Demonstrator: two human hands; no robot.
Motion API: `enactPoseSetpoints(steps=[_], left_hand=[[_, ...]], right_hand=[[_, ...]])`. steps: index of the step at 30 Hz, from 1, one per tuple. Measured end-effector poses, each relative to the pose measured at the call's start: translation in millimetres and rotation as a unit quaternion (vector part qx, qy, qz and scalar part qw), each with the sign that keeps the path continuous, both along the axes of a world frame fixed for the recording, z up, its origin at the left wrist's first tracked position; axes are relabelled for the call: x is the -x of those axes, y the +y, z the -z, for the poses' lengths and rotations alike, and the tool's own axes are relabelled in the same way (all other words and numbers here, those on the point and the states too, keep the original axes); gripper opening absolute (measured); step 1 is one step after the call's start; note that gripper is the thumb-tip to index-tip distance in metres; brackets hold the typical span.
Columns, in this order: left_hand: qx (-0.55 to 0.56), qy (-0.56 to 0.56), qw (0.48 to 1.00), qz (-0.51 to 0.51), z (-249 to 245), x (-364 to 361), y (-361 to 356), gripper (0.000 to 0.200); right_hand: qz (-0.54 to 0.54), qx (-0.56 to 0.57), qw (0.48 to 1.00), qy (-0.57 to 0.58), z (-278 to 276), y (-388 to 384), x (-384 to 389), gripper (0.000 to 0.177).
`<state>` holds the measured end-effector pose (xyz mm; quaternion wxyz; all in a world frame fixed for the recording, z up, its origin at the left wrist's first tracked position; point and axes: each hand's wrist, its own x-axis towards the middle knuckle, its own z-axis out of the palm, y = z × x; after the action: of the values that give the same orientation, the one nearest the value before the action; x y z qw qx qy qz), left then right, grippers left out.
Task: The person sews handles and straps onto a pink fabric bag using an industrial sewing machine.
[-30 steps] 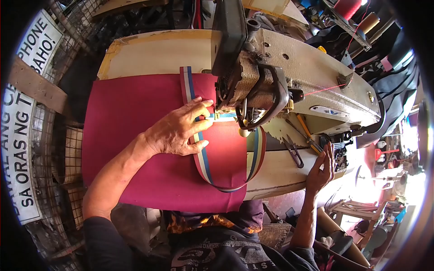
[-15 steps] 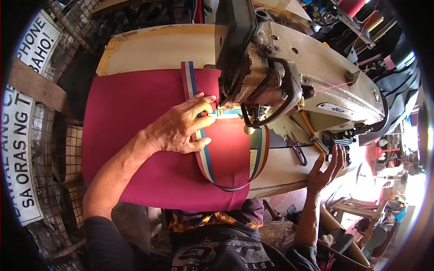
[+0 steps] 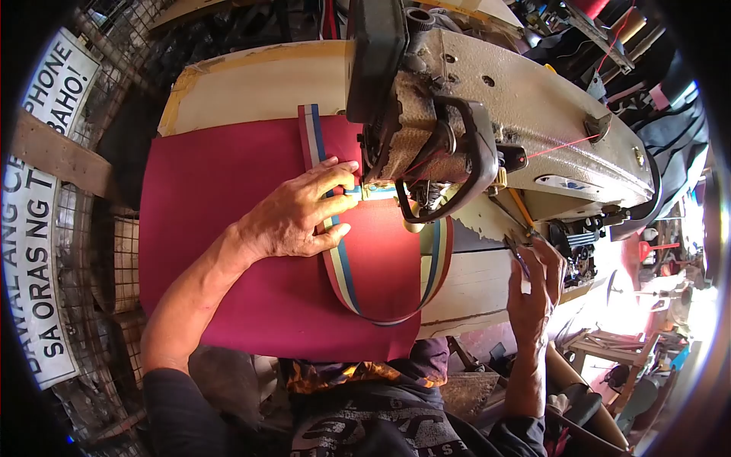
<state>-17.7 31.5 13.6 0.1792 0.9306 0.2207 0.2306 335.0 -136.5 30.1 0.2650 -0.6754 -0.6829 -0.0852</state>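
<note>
My left hand (image 3: pixel 293 219) lies flat on a red fabric panel (image 3: pixel 221 190), fingers spread. It presses a red, white and blue striped strap (image 3: pixel 339 270) down beside the presser foot (image 3: pixel 369 190) of an old sewing machine (image 3: pixel 502 114). The strap loops toward me and back up to the machine (image 3: pixel 438 259). My right hand (image 3: pixel 533 293) is at the table's right side, fingers closed around a pair of black thread snips (image 3: pixel 518 257).
The work lies on a cream sewing table (image 3: pixel 259 87). Red thread (image 3: pixel 560 146) runs across the machine body. A printed sign (image 3: pixel 34 259) and wire mesh stand at the left. Clutter, stools and dark cloth fill the right side.
My right hand has moved up from the table edge and closed on the thread snips. My left hand stays on the strap and fabric.
</note>
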Motion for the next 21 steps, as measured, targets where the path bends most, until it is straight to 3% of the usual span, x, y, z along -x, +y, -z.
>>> enactPoseSetpoints(steps=[7, 12, 21], left_hand=[[0.038, -0.011, 0.999, 0.003, 0, 5, 4, 0.031], [-0.003, 0.006, 1.000, -0.001, 2, 5, 3, 0.032], [-0.010, 0.012, 1.000, -0.001, 3, 2, 1, 0.036]], right_hand=[[-0.316, 0.035, 0.948, 0.004, -25, 76, 81, 0.022], [-0.340, 0.059, 0.937, -0.053, 6, 103, 88, 0.024], [-0.347, 0.077, 0.933, -0.053, 4, 101, 83, 0.027]])
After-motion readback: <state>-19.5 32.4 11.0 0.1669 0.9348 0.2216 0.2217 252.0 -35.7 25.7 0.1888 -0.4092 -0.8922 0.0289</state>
